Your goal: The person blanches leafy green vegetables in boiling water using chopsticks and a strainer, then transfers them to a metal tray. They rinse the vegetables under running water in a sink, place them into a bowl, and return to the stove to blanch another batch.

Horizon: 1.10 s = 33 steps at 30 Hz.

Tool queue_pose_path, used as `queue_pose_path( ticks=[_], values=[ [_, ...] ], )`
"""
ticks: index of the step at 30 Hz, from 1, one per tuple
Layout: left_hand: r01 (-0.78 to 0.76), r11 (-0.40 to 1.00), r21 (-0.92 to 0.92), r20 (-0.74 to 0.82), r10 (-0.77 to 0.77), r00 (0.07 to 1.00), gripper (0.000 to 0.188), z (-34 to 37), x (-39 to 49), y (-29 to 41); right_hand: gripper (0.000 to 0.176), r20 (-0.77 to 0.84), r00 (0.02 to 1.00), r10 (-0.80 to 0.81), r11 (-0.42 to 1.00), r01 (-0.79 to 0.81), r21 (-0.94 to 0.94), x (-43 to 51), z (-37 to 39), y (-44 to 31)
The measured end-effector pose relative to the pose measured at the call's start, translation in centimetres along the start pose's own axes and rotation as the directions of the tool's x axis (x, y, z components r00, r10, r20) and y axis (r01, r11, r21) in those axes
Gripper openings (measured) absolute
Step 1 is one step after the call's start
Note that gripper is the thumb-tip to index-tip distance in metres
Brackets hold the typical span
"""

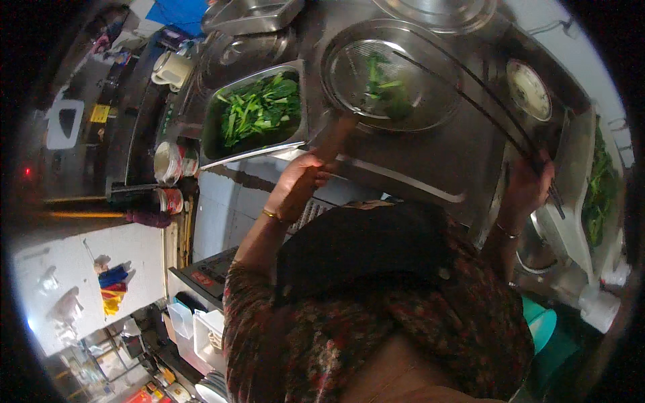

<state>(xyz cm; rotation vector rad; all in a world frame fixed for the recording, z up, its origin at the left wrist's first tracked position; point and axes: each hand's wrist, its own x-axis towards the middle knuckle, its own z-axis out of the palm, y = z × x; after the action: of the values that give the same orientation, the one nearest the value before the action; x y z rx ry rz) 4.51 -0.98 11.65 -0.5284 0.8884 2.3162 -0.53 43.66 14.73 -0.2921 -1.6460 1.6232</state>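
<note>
My left hand (305, 171) grips the wooden handle (338, 135) of a round metal strainer. The perforated strainer (347, 65) lies over a round well or pot (437, 113) in the steel worktop. A few green leaves and stalks (377, 80) are in it, partly blurred. Long dark chopsticks (473, 98) are held in my right hand (531, 176), off to the right. Their tips reach above the far right part of the strainer, apart from the greens.
To the left stands a rectangular steel pan (304, 103) of cut greens (259, 108). A patterned bowl (529, 90) sits at the right, near a pale container (579, 201) with more greens (597, 186). Behind are a steel tray (252, 22) and round metal cookware (443, 12). A cream mug (169, 69) stands farther left.
</note>
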Motion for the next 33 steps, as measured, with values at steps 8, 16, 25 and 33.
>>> queue_pose_path(
  ticks=[8,16,25,33],
  values=[
    [-0.080,0.997,-0.011,0.052,0.080,0.995,0.044,1.3,-4.5,1.3,0.023,0.150,0.983,0.110,0.987,-0.126,0.104,-0.8,3.5,-4.0],
    [-0.492,0.786,0.375,-0.285,0.603,0.745,0.045,2.1,-15.8,0.8,0.019,0.532,0.831,-0.162,0.906,0.338,-0.254,-4.9,13.3,-6.9],
    [-0.423,0.663,0.618,-0.404,0.729,0.552,0.054,-1.4,-19.5,-2.4,0.012,0.820,0.540,0.189,0.304,-0.827,0.474,-10.8,24.6,0.3],
    [-0.349,0.605,0.715,-0.415,0.770,0.484,0.055,-3.1,-19.0,-3.8,0.016,0.722,0.674,0.155,0.688,-0.598,0.411,-12.6,20.0,1.7]
  ],
)
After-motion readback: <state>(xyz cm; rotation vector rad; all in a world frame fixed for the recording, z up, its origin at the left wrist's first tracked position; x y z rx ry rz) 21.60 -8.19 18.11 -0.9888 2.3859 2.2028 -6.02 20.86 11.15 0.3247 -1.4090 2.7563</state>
